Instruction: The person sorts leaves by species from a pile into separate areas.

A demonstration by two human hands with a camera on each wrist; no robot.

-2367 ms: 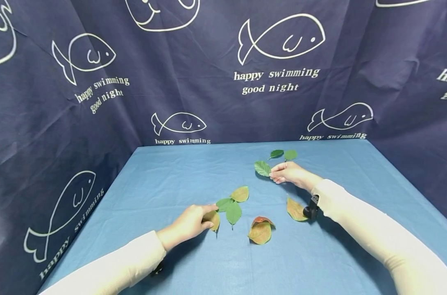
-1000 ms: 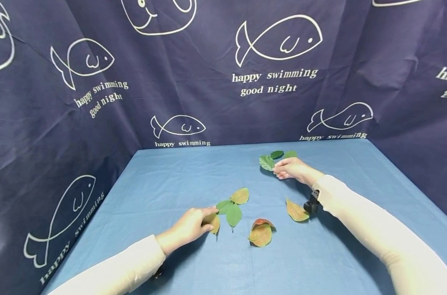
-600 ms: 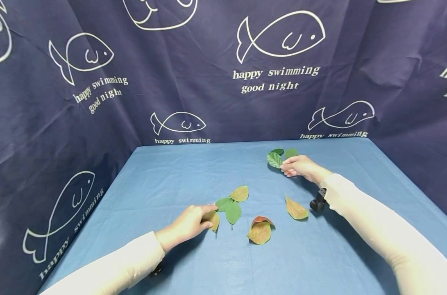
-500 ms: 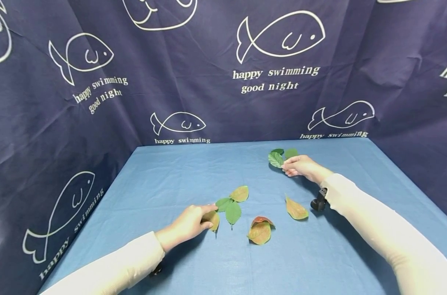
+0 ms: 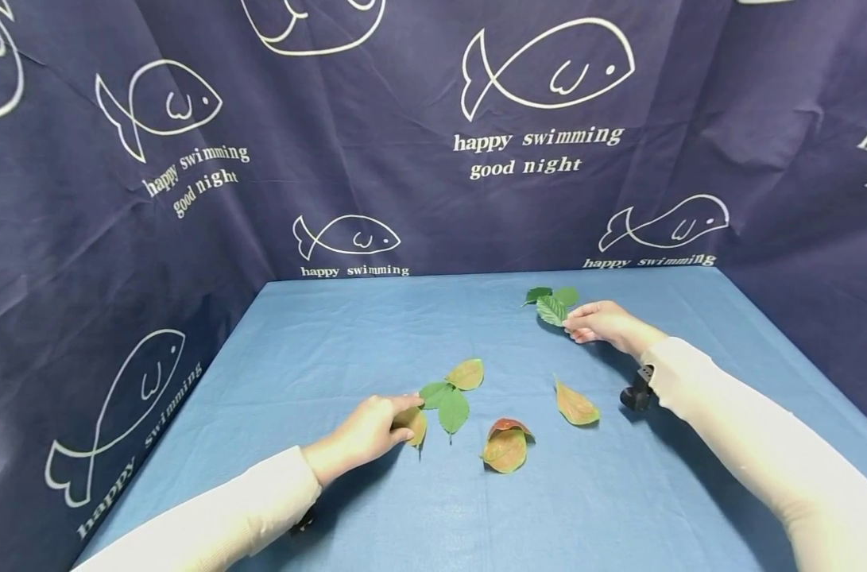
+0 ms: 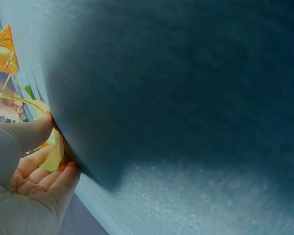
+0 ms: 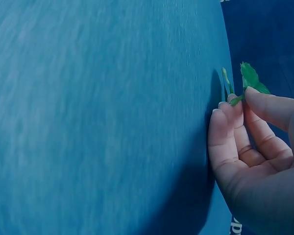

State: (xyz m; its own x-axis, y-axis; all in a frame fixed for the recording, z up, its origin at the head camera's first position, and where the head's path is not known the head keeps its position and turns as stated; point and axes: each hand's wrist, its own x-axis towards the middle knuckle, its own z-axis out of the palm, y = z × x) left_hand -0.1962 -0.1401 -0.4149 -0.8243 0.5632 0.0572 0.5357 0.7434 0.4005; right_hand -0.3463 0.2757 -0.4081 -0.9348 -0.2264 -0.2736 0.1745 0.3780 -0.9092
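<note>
In the head view my right hand (image 5: pixel 605 324) pinches a ribbed green leaf (image 5: pixel 551 311) by its near end, thumb against fingers. Its far edge lies by a dark green leaf (image 5: pixel 538 295) and a paler round green leaf (image 5: pixel 566 296) at the back of the table. Lower left, my left hand (image 5: pixel 365 433) holds a yellow leaf (image 5: pixel 415 427) between thumb and fingers, low at the cloth; the left wrist view shows this leaf (image 6: pixel 53 159) too. Its index fingertip reaches a green leaf (image 5: pixel 435 394), which meets another green leaf (image 5: pixel 453 411) and a yellow-green leaf (image 5: pixel 466 374).
A curled orange-and-red leaf (image 5: pixel 505 451) lies front centre. Right of it is a single orange-yellow leaf (image 5: pixel 574 403). The blue cloth-covered table (image 5: pixel 319 342) is backed and flanked by a navy curtain (image 5: pixel 419 159) with fish drawings. A small black camera (image 5: pixel 636 391) sits at my right wrist.
My right hand has carried the ribbed green leaf rightward and slightly back, close against the two green leaves there. The left hand and the leaves around it stay where they were.
</note>
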